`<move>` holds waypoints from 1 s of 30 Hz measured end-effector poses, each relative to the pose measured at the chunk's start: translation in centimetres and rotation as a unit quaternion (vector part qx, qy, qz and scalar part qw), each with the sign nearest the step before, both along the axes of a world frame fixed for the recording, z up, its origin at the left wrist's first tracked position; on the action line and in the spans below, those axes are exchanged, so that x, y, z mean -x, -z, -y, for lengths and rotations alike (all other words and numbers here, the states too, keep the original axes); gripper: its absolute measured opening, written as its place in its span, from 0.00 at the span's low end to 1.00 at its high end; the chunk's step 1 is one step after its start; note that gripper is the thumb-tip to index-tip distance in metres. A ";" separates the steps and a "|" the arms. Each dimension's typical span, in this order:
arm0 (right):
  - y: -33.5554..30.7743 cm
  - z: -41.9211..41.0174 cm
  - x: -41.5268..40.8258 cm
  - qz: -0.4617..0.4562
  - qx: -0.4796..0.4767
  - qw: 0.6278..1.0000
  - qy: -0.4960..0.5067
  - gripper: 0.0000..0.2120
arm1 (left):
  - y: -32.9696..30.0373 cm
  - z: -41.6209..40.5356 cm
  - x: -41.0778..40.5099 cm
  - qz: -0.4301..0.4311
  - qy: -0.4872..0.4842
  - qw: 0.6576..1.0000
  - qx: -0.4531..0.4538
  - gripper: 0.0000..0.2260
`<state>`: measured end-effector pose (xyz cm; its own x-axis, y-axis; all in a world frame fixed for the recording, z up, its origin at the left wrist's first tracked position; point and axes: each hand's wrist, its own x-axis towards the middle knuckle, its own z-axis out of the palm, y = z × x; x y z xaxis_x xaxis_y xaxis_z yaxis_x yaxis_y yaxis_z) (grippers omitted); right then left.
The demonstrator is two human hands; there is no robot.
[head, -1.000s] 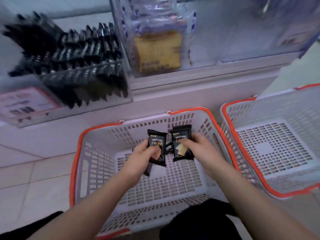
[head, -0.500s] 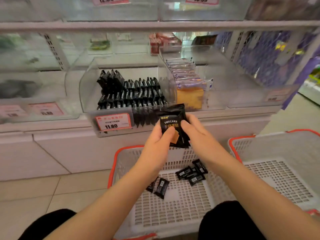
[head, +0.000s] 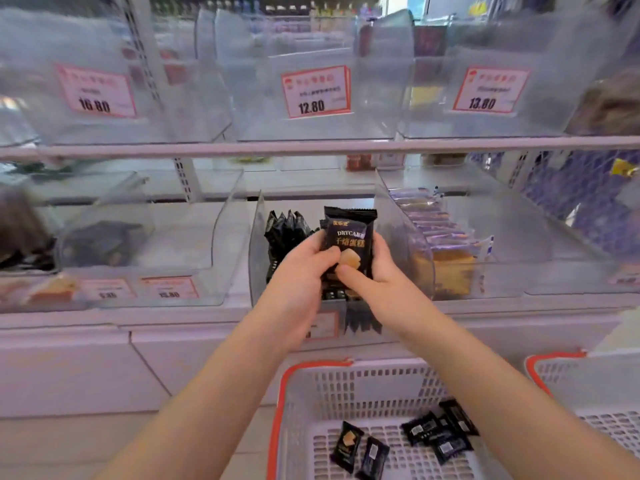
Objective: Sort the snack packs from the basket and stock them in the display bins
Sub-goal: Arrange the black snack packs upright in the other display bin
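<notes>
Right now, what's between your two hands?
In the head view, black Drycake snack packs sit between the left hand and right hand, both gripping them over the display bin.

Left hand (head: 304, 268) and right hand (head: 377, 271) grip black DRYCAKE pack (head: 348, 237) upright over clear display bin (head: 256, 247) of black packs (head: 285, 230). White basket (head: 346, 382) below holds loose packs (head: 436, 433). Price tag (head: 315, 91) reads 12.80.

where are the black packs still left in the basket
In the head view, the loose black packs lie on the basket floor at bottom centre-right, below both arms and under the shelf bins.
</notes>
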<state>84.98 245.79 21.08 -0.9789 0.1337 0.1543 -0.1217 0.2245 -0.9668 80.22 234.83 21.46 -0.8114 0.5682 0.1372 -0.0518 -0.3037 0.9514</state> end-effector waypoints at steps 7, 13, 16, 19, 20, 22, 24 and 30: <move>0.9 -2.2 8.1 0.176 0.088 0.980 0.027 0.11 | -1.2 1.9 9.3 -0.305 -0.087 0.808 0.496 0.11; 1.7 -3.6 15.4 0.164 -0.222 0.951 0.140 0.16 | -1.8 0.9 15.6 -0.482 -0.063 0.502 0.715 0.10; 2.5 -3.6 18.2 0.145 -0.367 0.901 0.179 0.17 | -1.1 -0.2 17.7 -0.494 -0.028 0.448 0.745 0.11; 3.0 -3.3 19.8 0.154 -0.386 0.895 0.164 0.17 | -0.6 -1.2 19.2 -0.482 0.000 0.446 0.755 0.14; 3.0 -3.2 20.1 0.165 -0.385 0.897 0.138 0.19 | -0.4 -1.4 19.6 -0.473 0.011 0.450 0.757 0.16; 2.9 -3.2 20.5 0.190 -0.387 0.899 0.072 0.25 | -0.1 -1.7 20.3 -0.457 0.033 0.462 0.759 0.19; 3.0 -3.6 20.5 0.201 -0.397 0.896 0.011 0.32 | 0.3 -1.9 20.7 -0.453 0.047 0.470 0.756 0.21; 4.4 -4.5 19.6 0.116 -0.464 0.878 -0.009 0.46 | 0.9 -2.3 21.2 -0.446 0.045 0.508 0.736 0.26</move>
